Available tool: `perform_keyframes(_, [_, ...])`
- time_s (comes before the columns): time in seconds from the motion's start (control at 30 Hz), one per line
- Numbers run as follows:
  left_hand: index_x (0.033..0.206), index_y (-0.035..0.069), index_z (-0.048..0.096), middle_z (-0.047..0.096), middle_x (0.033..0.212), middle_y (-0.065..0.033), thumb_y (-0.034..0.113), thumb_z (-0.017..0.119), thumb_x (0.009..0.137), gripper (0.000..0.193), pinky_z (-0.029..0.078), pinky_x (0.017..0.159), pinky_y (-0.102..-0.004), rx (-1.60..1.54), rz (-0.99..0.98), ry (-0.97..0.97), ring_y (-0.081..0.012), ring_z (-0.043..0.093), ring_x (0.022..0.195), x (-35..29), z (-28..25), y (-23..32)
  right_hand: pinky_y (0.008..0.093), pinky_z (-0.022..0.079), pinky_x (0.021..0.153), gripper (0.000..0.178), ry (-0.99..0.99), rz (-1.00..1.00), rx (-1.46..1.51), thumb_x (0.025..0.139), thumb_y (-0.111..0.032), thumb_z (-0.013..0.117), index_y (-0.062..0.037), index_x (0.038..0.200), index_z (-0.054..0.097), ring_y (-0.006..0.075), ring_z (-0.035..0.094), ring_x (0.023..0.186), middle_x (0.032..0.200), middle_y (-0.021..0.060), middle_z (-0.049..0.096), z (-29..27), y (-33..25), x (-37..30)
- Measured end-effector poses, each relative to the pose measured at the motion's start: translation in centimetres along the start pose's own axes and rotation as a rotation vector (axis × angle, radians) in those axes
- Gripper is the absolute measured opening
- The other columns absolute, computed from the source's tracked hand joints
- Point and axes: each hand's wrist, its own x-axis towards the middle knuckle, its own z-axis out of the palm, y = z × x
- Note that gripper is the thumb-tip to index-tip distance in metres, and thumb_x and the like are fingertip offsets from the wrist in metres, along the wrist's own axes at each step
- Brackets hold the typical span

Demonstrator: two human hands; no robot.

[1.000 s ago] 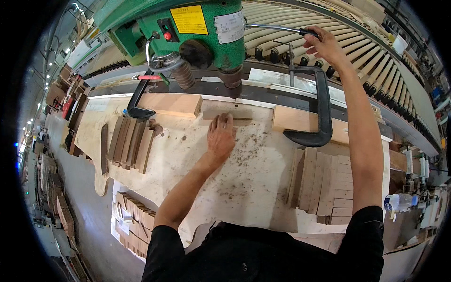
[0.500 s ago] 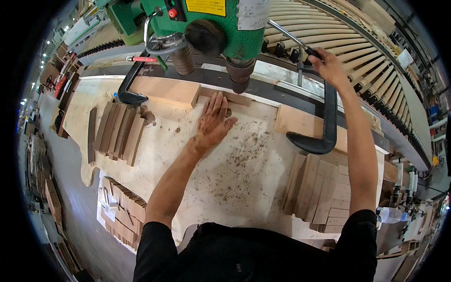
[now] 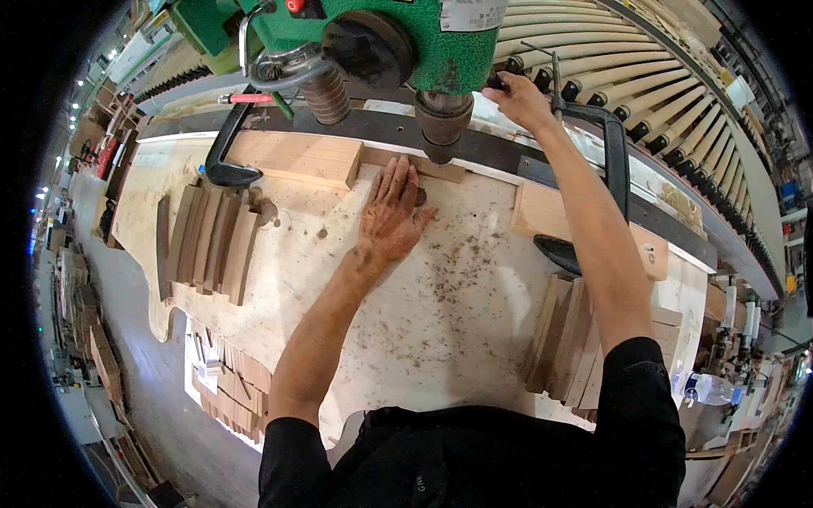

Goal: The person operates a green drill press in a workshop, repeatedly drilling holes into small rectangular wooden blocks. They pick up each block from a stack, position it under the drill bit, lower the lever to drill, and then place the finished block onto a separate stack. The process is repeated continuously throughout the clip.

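two hands (image 3: pixel 394 216), one green drill (image 3: pixel 432 63) and one bottle (image 3: pixel 710 390) count at a bench (image 3: pixel 423 356), the bottle beyond its right edge. two black clamps (image 3: pixel 222 157) and two pale wood blocks (image 3: pixel 296 159) line the far edge, one thin strip (image 3: pixel 440 170) between the blocks. toward the left edge, one lone strip (image 3: pixel 163 250) stands near a row of about five strips (image 3: pixel 207 237); by the right near corner, a batch of strips (image 3: pixel 556 339), partly behind an arm (image 3: pixel 597 229), defies counting.
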Motion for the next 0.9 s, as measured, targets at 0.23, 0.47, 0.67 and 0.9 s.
perform_keyframes(0.23, [0.149, -0.001, 0.023, 0.017, 0.157, -0.0172, 0.047, 0.042, 0.098, 0.072, 0.013, 0.12, -0.0398, -0.03, -0.017, -0.015, -0.0306, 0.013, 0.147, 0.1, -0.5, 0.3, 0.0458, 0.049, 0.09, 0.054, 0.046, 0.045, 0.095, 0.083, -0.047, 0.067, -0.0118, 0.124, 0.06, 0.0348, 0.06, 0.111, 0.119, 0.0146, 0.064, 0.7, -1.8, 0.2])
perform_keyframes(0.47, [0.145, -0.005, 0.03, 0.024, 0.155, -0.0192, 0.04, 0.047, 0.098, 0.068, 0.017, 0.119, -0.0409, -0.1, 0.03, 0.084, -0.0325, 0.018, 0.145, 0.1, 0.5, 0.8, 0.0444, 0.05, 0.08, 0.043, 0.05, 0.006, 0.002, 0.086, -0.037, 0.067, -0.0092, 0.119, 0.063, 0.0355, 0.065, 0.096, 0.098, 0.0178, 0.068, -9.4, 2.8, -4.9])
perform_keyframes(0.67, [0.117, -0.001, 0.063, 0.053, 0.126, -0.0187, 0.026, 0.066, 0.085, 0.042, 0.038, 0.101, -0.045, 0.081, -0.012, 0.53, -0.036, 0.046, 0.118, 2.2, 2.0, 0.6, 0.0338, 0.051, 0.066, 0.047, 0.238, -0.11, 0.124, 0.092, -0.037, 0.062, 0.0001, 0.122, 0.059, 0.0195, 0.065, 0.067, 0.081, 0.0134, 0.065, -19.6, 0.2, -7.4])
perform_keyframes(0.9, [0.1, 0.003, 0.067, 0.062, 0.092, -0.0164, 0.02, 0.076, 0.076, 0.031, 0.047, 0.08, -0.0458, -0.305, -0.2, 0.483, -0.0365, 0.058, 0.09, 4.1, 2.4, -1.2, 0.0315, 0.051, 0.068, 0.053, 0.284, -0.14, -0.056, 0.092, -0.041, 0.063, 0.0017, 0.124, 0.057, 0.0167, 0.066, 0.071, 0.084, 0.0102, 0.064, -19.3, 0.9, -6.9])
